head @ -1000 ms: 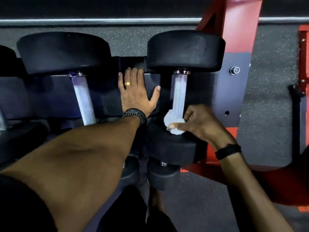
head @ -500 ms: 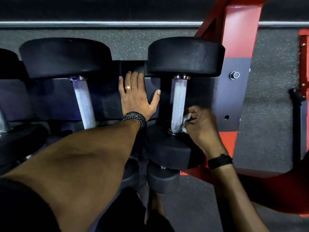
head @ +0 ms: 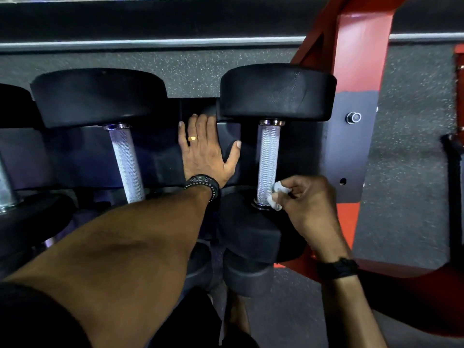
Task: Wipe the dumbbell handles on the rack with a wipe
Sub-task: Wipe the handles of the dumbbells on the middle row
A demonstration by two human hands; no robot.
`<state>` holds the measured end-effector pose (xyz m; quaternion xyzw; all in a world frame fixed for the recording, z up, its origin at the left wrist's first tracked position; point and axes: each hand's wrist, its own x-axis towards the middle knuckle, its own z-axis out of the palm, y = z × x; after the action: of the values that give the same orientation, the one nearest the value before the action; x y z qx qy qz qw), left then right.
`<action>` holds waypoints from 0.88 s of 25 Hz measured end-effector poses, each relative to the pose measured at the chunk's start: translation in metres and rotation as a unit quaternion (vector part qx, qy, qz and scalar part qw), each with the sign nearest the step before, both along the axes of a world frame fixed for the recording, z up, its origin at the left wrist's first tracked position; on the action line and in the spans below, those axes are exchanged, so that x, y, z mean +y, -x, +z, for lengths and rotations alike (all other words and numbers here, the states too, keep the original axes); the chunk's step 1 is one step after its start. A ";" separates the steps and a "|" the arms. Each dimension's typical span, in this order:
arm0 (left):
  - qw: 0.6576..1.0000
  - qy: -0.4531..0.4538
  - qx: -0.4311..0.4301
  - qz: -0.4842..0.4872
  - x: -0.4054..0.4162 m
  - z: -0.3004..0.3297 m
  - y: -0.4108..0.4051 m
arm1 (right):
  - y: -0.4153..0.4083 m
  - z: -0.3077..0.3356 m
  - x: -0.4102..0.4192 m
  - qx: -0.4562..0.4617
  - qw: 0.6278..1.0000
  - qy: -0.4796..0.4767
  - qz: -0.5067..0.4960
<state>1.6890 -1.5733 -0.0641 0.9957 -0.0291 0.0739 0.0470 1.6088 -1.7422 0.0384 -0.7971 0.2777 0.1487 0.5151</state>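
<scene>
While the right hand point(head: 305, 197) pinches a small crumpled white wipe point(head: 276, 197) in curled fingers point(head: 281, 195) and presses it to the lower right side of the knurled steel handle point(head: 268, 162), the step in hand looks like the wiping of the rightmost dumbbell point(head: 273, 96), which lies on the dark rack shelf point(head: 155, 156) at centre right of the frame. The left hand point(head: 203, 154) rests flat on that shelf between the two dumbbells, fingers straight and thumb spread, holding nothing. The neighbouring dumbbell handle point(head: 125, 162), centre left, stands bare of any hand.

The next move likely calls for drawing the wipe up the shaft toward the upper collar and round its far side, with steady pressure on the knurling, before crossing to the neighbour.

Against a second ago, the wipe sat on the front of the handle's base; it now lies at the handle's right side, much as half a second ago. The left hand has kept its place, and the view has shifted so the rack sits lower in the frame.
</scene>
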 end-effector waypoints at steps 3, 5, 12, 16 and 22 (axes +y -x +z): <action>1.000 0.006 0.000 0.001 0.000 0.000 0.000 | -0.019 0.009 0.012 -0.087 0.993 -0.003 -0.079; 1.000 0.006 0.000 0.001 0.000 0.001 0.000 | -0.051 0.007 0.016 -0.139 0.975 0.053 -0.167; 1.000 0.004 -0.003 0.000 0.000 0.001 0.000 | 0.009 -0.001 0.018 -0.053 0.996 0.070 -0.024; 1.000 0.009 0.005 -0.002 0.000 0.002 0.000 | -0.053 -0.002 0.014 -0.154 0.976 0.038 -0.149; 1.000 0.002 0.006 -0.001 0.000 0.001 0.000 | -0.010 -0.027 0.004 0.013 0.999 -0.003 0.034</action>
<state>1.6888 -1.5731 -0.0632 0.9960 -0.0302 0.0678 0.0493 1.6184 -1.7377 0.0119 -0.8027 0.2568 0.1773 0.5083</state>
